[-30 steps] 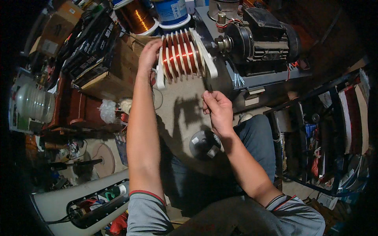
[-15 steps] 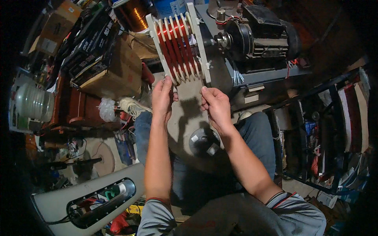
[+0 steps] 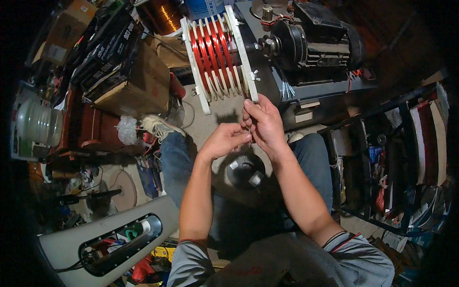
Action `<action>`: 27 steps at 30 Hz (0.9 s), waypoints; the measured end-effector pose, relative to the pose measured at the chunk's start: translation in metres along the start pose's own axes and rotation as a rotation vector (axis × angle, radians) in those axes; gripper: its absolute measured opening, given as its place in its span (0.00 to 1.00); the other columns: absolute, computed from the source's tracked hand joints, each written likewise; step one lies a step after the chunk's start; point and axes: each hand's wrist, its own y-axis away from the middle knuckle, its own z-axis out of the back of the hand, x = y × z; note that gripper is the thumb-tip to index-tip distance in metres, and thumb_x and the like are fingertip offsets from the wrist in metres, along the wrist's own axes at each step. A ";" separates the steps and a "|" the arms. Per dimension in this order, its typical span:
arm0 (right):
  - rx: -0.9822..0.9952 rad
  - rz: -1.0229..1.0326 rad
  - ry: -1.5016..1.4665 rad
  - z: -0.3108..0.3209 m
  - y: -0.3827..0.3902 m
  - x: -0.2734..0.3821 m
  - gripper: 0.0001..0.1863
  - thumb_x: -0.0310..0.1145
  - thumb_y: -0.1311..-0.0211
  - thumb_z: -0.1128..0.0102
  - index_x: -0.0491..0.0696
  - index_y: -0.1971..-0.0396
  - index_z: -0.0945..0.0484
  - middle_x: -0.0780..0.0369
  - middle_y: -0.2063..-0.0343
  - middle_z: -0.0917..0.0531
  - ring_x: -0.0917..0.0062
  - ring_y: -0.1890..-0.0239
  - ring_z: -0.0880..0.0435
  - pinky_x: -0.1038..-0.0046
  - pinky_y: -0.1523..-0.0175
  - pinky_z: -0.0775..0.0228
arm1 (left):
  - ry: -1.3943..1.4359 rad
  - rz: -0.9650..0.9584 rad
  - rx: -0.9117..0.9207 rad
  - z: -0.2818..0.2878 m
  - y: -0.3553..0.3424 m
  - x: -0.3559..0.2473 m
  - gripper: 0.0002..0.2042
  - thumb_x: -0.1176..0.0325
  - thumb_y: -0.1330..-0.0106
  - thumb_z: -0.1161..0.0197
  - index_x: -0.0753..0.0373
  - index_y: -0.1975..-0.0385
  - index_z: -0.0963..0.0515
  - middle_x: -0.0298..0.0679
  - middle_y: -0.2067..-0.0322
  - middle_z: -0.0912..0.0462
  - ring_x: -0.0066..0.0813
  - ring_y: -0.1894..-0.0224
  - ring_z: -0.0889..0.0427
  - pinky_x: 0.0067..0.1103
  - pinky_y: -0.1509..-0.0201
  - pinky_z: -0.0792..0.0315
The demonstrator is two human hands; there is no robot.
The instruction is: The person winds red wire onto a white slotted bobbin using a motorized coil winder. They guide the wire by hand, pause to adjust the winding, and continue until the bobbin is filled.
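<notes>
We see the left hand [image 3: 224, 139] and right hand [image 3: 264, 123] meeting fingertip to fingertip, pinching something too thin to make out, just near of the white winding former [image 3: 217, 52] with its red-copper coils, mounted left of the dark motor [image 3: 315, 36].

A black electric motor [image 3: 315, 36] sits on a grey-blue stand [image 3: 311, 86] at the top of the room. Well to the left of the motor lie cardboard boxes [image 3: 129, 81], and farther left a clear ribbed plastic jug [image 3: 37, 122]. Right of the motor, lower down, stands a dark metal rack [image 3: 397, 162] crammed with oddments. Far below the motor to the left lies a grey curved housing [image 3: 114, 234].
</notes>
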 end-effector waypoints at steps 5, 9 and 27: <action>-0.031 0.120 0.265 0.008 0.006 0.004 0.22 0.32 0.36 0.44 0.39 0.46 0.35 0.61 0.65 0.21 0.80 0.61 0.23 0.79 0.55 0.32 | -0.002 -0.227 -0.208 -0.005 -0.009 -0.002 0.07 0.67 0.37 0.38 0.65 0.66 0.20 0.30 0.72 0.20 0.16 0.71 0.26 0.17 0.68 0.29; -0.045 0.164 0.406 0.039 0.032 -0.032 0.27 0.34 0.36 0.44 0.38 0.40 0.38 0.56 0.53 0.24 0.75 0.47 0.27 0.73 0.41 0.38 | -0.205 -0.562 -0.351 -0.002 -0.019 -0.013 0.08 0.68 0.37 0.37 0.67 0.68 0.20 0.31 0.72 0.21 0.18 0.70 0.26 0.17 0.64 0.32; -0.190 0.229 0.305 0.038 0.045 -0.055 0.07 0.32 0.35 0.46 0.43 0.67 0.27 0.72 0.79 0.30 0.91 0.77 0.36 0.84 0.74 0.45 | 0.295 -0.523 -0.568 0.014 0.004 0.005 0.17 0.55 0.29 0.49 0.66 0.62 0.27 0.38 0.69 0.23 0.23 0.71 0.24 0.18 0.68 0.31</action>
